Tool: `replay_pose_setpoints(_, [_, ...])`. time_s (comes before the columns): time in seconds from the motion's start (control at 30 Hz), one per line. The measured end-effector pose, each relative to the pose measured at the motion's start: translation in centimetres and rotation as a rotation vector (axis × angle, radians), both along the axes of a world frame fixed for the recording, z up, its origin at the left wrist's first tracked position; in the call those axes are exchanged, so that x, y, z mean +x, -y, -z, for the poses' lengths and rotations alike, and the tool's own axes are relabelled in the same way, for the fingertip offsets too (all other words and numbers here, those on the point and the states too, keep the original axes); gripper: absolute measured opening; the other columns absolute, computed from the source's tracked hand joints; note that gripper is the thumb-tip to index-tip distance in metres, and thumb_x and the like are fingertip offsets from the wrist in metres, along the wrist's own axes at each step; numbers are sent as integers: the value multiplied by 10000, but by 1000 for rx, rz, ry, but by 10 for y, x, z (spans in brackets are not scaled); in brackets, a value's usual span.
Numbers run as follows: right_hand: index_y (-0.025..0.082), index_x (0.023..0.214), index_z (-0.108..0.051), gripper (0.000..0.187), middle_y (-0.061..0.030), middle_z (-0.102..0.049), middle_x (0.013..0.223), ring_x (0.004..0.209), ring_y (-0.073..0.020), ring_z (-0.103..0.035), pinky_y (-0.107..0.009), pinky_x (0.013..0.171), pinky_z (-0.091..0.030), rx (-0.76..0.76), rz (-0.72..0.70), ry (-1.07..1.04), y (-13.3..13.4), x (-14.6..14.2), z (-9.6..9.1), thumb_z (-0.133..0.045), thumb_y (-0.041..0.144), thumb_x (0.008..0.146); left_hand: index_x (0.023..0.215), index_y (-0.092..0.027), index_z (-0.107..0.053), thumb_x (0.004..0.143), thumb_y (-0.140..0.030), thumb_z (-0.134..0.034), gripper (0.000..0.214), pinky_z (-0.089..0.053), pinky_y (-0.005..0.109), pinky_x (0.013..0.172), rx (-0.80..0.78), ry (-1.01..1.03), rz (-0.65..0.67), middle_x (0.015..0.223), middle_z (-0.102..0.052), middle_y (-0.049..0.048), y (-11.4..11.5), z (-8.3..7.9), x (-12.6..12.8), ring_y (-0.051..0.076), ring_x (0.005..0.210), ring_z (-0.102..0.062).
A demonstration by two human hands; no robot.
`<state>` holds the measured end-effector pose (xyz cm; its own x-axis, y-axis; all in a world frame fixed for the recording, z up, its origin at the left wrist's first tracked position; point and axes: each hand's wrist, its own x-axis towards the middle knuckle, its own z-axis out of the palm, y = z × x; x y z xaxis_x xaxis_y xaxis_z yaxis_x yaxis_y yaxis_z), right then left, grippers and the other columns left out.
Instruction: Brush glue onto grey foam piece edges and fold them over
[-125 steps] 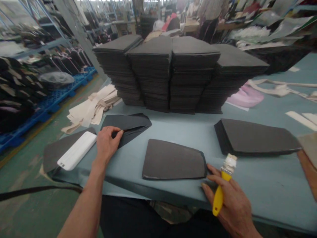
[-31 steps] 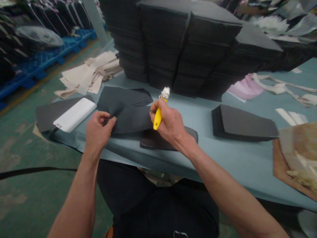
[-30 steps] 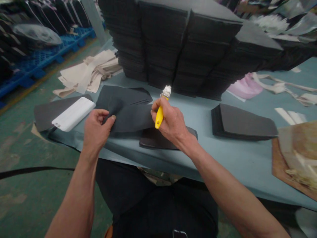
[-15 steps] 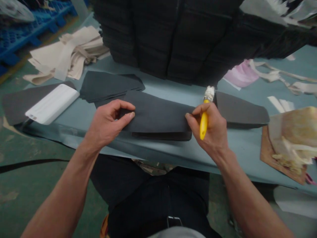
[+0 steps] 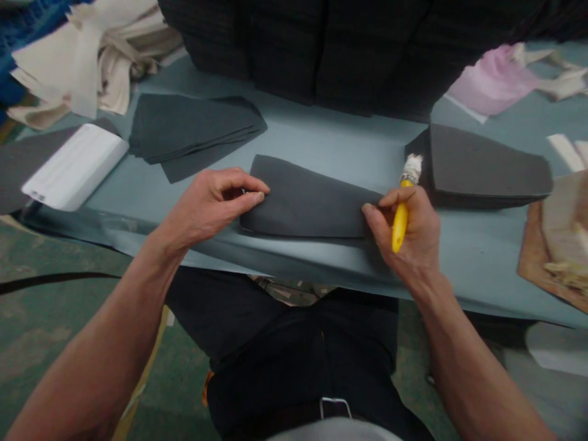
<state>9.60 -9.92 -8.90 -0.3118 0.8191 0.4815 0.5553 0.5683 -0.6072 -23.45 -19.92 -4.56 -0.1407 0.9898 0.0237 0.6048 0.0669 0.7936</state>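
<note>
A dark grey fabric piece (image 5: 307,199) lies flat near the front edge of the blue-grey table (image 5: 340,141), covering a black foam piece beneath it. My left hand (image 5: 209,202) pinches the fabric's left end between thumb and fingers. My right hand (image 5: 407,236) pinches its right end while also gripping a yellow-handled brush (image 5: 402,208), bristles pointing up and away.
A small stack of dark fabric pieces (image 5: 193,125) lies at the left, beside a white block (image 5: 73,165). A low pile of black foam pieces (image 5: 487,168) sits at the right. Tall black stacks (image 5: 321,43) fill the back. Cream cloth (image 5: 87,55), pink cloth (image 5: 493,79) and a brown board (image 5: 551,251) lie around.
Both hands carried the fabric piece from the left stack and laid it over the black foam piece at the table's front. My view tilted further down.
</note>
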Motion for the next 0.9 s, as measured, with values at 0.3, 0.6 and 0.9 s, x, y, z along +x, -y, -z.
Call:
replay_pose_setpoints(0.3, [308,970,-584,261,4,-615,780,582,-175,-499,-366,564,-470,4,36,-6,-1,1,8,-774,487,960,1022,-189,-866,883,-428,-742,303,-517,274,736,-33,49,4,930,-777,44,-2,6,1,177,820,-675])
replay_pose_setpoints(0.6, [306,946,-554,264,16,-595,773,576,-164,-475,-359,578,-469,-1,41,-10,1,0,5,-774,452,956,1011,-185,-864,874,-390,-766,266,-444,282,671,-50,60,-25,779,-671,2,-2,10,4,135,683,-559])
replay_pose_setpoints(0.9, [278,944,-526,243,68,-531,772,606,-122,-455,-288,592,-428,-50,1,-111,0,-2,4,-757,352,943,1001,-205,-860,848,-536,-760,378,-364,275,601,-35,41,-54,756,-658,-11,0,7,5,113,637,-502])
